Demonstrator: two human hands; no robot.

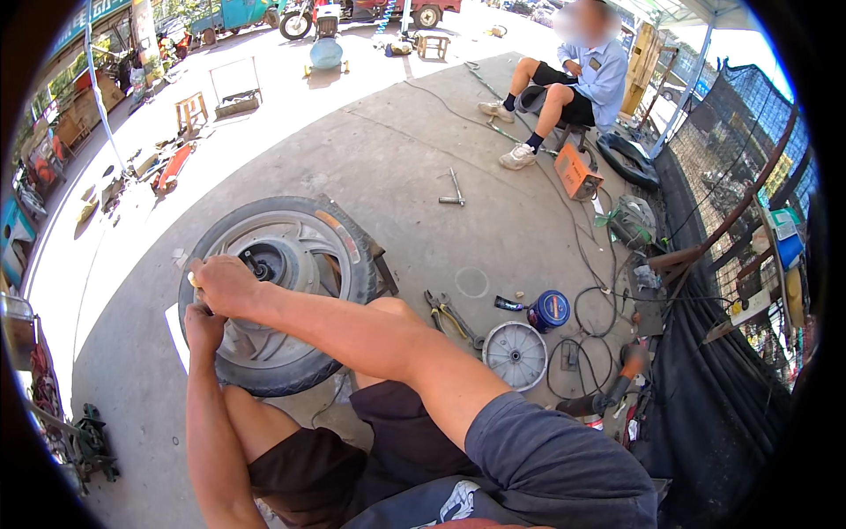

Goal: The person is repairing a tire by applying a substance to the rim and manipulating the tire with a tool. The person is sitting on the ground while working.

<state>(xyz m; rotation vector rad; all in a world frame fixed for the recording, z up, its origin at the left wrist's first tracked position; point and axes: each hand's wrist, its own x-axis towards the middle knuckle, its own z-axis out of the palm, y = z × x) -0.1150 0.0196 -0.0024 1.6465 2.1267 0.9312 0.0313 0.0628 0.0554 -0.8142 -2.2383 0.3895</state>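
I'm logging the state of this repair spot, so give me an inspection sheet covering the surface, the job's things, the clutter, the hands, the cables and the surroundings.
Surface: bare concrete floor, sunlit at the far left, shaded near the work.
Job's things: scooter wheel with its tyre on, lying flat on a low stand; silver hub faces up.
Clutter: pliers, round blue tin, round silver cover, T-handle wrench, orange box, spare tyre.
Hands: left hand and right hand both closed at the wheel's left rim; what they grip is too small to tell.
Cables: black cables trail across the floor on the right.
Surroundings: seated person behind; mesh fence right; wooden stool.
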